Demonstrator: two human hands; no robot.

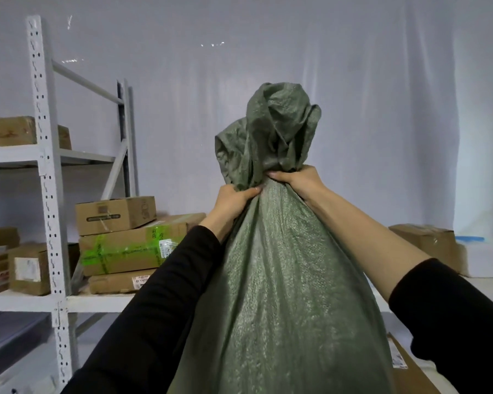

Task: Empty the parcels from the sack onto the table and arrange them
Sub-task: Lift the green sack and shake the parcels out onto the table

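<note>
1. While the green woven sack (282, 280) is held up by its neck at centre view, its body bulges wide below and loose fabric bunches above the hands
2. Left hand (234, 203): fingers curled round the neck fabric, left side
3. Right hand (299, 180): fingers clenched on the neck, just beside the left hand
4. Black sleeves on both arms; right forearm bare
5. Left background: white metal rack (44, 166), stacked cardboard boxes (125, 245) on its shelf
6. Right: another box (433, 243) on a white surface
</note>
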